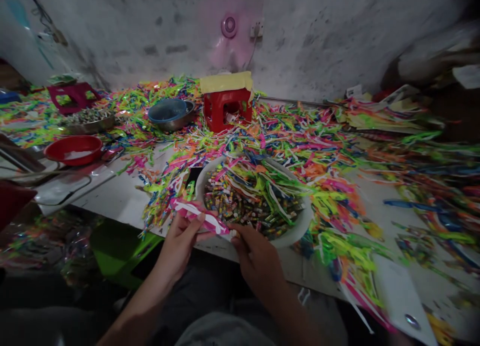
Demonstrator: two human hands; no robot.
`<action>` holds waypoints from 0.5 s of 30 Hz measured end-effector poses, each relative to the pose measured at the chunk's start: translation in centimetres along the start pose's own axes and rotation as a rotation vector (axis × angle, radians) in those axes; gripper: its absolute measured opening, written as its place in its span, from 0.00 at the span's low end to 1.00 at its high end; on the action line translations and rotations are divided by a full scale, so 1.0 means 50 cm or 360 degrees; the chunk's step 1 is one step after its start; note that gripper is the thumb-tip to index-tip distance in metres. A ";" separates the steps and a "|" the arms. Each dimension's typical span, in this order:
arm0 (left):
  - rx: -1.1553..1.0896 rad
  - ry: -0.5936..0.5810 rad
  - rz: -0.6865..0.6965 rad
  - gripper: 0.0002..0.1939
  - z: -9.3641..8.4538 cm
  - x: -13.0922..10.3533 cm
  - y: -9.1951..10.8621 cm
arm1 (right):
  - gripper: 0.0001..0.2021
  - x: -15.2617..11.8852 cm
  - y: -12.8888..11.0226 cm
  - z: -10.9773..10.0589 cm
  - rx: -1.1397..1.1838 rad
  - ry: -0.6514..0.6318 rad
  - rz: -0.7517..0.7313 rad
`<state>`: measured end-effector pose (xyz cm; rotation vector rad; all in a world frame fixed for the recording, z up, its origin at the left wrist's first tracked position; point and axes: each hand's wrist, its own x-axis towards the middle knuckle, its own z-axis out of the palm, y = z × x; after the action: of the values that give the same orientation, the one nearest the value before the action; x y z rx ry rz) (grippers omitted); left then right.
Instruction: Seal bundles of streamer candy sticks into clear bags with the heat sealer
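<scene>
Grey cloth lap (221, 332) sat nearest the camera. Left hand (184, 231) had its grip around a glossy pink-and-white plastic strip (198, 216), by the white round plastic tub (306, 220). Right hand (257, 251) pinched a small pale piece (233, 233) at the strip's end. Doing it well likely meant left steady, right light.

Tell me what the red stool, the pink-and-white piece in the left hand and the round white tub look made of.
Red stool: likely moulded plastic, smooth, with cut-out openings. Pink-and-white piece: perhaps thin, soft plastic, judging by its bright sheen. White tub: probably plastic, dull and plain, with a thick pale rim.
</scene>
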<state>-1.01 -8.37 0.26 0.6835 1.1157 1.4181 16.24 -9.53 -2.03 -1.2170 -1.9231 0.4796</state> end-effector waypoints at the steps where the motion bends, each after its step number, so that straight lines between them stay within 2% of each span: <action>1: -0.0012 0.0011 0.0001 0.15 -0.001 0.001 -0.003 | 0.17 -0.001 -0.001 0.001 0.0009 -0.0006 0.0017; 8: -0.0029 0.0001 -0.0007 0.15 -0.002 0.002 -0.005 | 0.12 -0.013 -0.004 0.004 0.0142 -0.0028 0.0215; 15: 0.0044 -0.0060 -0.0144 0.21 0.005 -0.005 -0.009 | 0.14 -0.008 0.001 0.011 0.0481 -0.0064 0.0454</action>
<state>-0.58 -8.59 -0.01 0.6685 1.1248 1.3107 15.91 -9.78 -2.58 -1.2893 -1.6406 0.9151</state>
